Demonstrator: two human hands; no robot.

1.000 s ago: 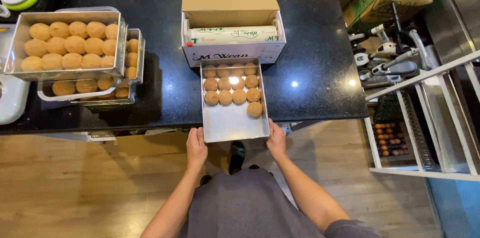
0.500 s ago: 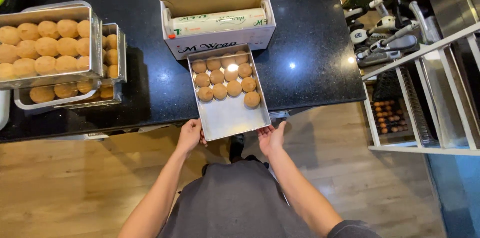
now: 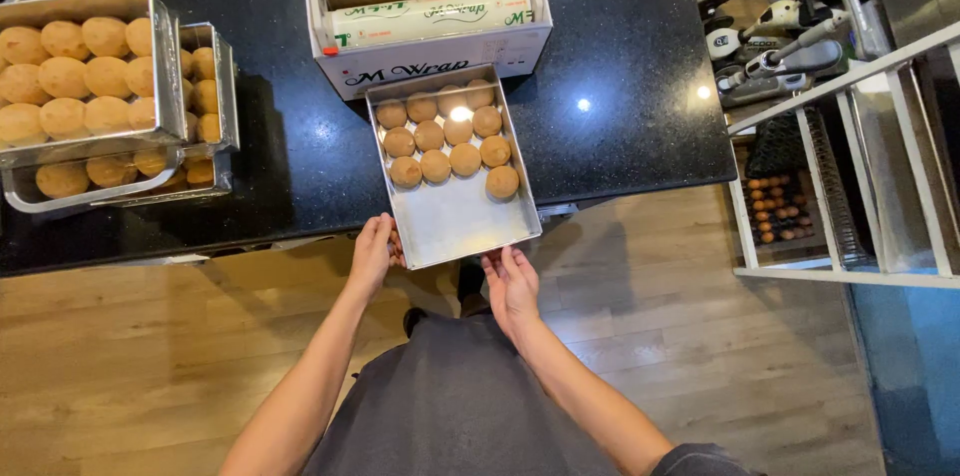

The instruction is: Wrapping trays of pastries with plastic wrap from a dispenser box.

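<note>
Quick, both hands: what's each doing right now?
Left hand: gripping the near-left corner of the metal tray.
Right hand: fingers at the tray's near-right edge.

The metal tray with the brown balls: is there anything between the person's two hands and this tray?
Nothing visible. The left hand grips the near left corner of the metal tray, and the right hand touches its near edge from below. The brown balls lie at the far end, by the cardboard box.

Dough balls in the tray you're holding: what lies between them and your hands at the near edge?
Only bare tray floor: the head view shows the metal tray empty between the dough balls and the left hand and right hand.
</note>
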